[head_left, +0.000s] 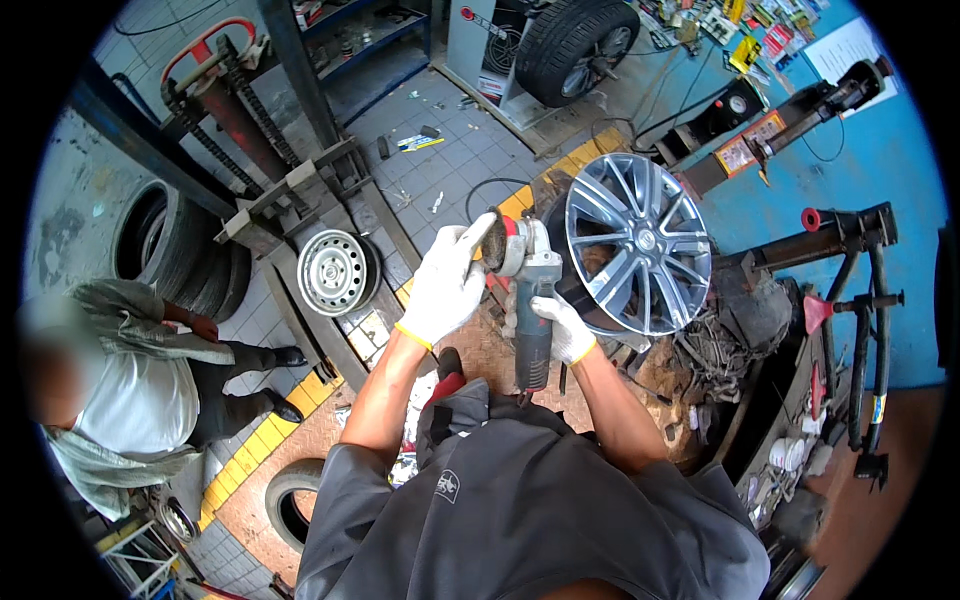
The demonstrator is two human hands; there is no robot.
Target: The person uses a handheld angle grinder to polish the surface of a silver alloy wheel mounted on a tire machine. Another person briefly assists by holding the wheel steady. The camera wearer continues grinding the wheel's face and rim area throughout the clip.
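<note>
An angle grinder [533, 345] with a dark grey body and a metal head stands upright in front of my chest. My right hand [565, 328], in a white glove with a yellow cuff, is closed round its body. At the head, the gloved left hand [447, 285] grips the dark round disc [494, 245], its index finger stretched along the rim. Some of the left fingers are hidden behind the disc. Just right of the grinder is a silver multi-spoke alloy wheel [645, 240] without a tyre, tilted to face up.
A person [140, 390] stands at the left, near stacked tyres [185, 250]. A steel wheel rim [338, 272] lies by the post base. One tyre [290, 505] lies lower left. Machine arms [760, 150] and greasy machinery [740, 320] crowd the right. A cable [490, 183] runs behind the grinder.
</note>
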